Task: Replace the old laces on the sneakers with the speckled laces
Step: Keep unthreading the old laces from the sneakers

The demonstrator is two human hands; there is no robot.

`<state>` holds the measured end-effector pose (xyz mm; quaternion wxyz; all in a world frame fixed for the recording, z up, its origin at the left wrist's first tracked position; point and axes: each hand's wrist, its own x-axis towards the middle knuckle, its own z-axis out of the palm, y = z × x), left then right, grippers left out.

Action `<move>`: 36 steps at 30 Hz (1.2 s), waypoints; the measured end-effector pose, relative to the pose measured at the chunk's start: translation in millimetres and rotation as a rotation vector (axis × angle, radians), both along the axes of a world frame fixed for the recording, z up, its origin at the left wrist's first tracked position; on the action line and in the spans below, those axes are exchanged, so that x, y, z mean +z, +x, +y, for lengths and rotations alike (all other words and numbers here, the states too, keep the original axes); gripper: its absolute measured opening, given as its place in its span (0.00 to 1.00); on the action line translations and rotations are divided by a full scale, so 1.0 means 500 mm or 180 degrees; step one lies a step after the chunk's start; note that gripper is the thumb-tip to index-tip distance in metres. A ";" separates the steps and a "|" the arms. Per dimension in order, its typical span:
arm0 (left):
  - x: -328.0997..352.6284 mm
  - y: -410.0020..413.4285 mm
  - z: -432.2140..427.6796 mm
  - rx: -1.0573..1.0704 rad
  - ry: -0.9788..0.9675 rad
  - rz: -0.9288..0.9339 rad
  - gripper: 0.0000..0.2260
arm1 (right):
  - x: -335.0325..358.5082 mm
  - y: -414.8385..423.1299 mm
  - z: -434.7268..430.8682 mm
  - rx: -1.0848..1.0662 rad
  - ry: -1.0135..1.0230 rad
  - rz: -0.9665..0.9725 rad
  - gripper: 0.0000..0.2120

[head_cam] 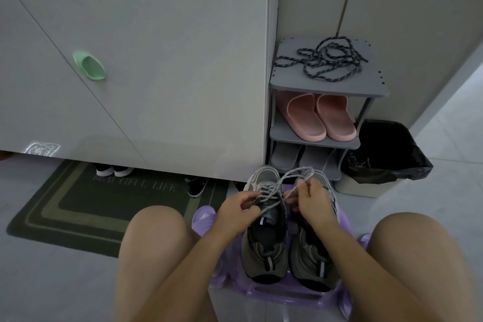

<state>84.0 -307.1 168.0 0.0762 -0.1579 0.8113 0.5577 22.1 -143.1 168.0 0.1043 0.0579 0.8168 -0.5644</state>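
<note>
Two grey sneakers stand side by side, toes away from me, on a purple plastic stool (285, 293) between my knees. The left sneaker (264, 238) carries a pale grey lace (271, 188) whose loose ends loop over both toes. My left hand (239, 208) pinches the lace near the top eyelets of that shoe. Above the right sneaker (313, 251), my right hand (312, 197) pinches another stretch of the same lace. The dark speckled laces (326, 60) lie in a tangle on the top shelf of a grey shoe rack (329, 87).
The rack holds pink slippers (316, 117) and grey slippers below. A bin lined with a black bag (384, 149) stands right of it. A white cabinet with a green handle (90, 65) fills the left; a dark doormat (104, 201) and several shoes lie under it.
</note>
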 end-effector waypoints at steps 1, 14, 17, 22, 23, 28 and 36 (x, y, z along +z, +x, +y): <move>0.000 0.001 0.000 0.0007 0.0038 -0.0003 0.18 | 0.001 -0.001 0.001 -0.0003 -0.0040 0.0026 0.11; 0.005 0.003 0.001 0.0010 0.0093 -0.0052 0.19 | 0.006 0.002 -0.002 0.0077 -0.0153 -0.0060 0.09; 0.002 0.003 0.000 0.0014 0.0119 -0.0087 0.20 | 0.004 -0.003 0.001 -0.0104 -0.0386 -0.0029 0.08; 0.000 0.004 -0.001 -0.0011 0.0078 -0.0048 0.19 | 0.001 -0.001 0.007 0.1117 0.1139 0.0208 0.09; 0.000 0.004 -0.001 -0.0009 0.0085 -0.0055 0.19 | 0.002 0.000 0.006 0.1150 0.1293 0.0253 0.10; 0.002 0.003 -0.001 -0.0008 0.0150 -0.0054 0.19 | -0.005 -0.008 -0.002 0.0023 -0.0017 -0.0077 0.10; -0.004 0.004 -0.004 0.0032 0.0229 -0.0075 0.19 | 0.001 -0.004 0.006 0.1222 0.1238 0.0135 0.11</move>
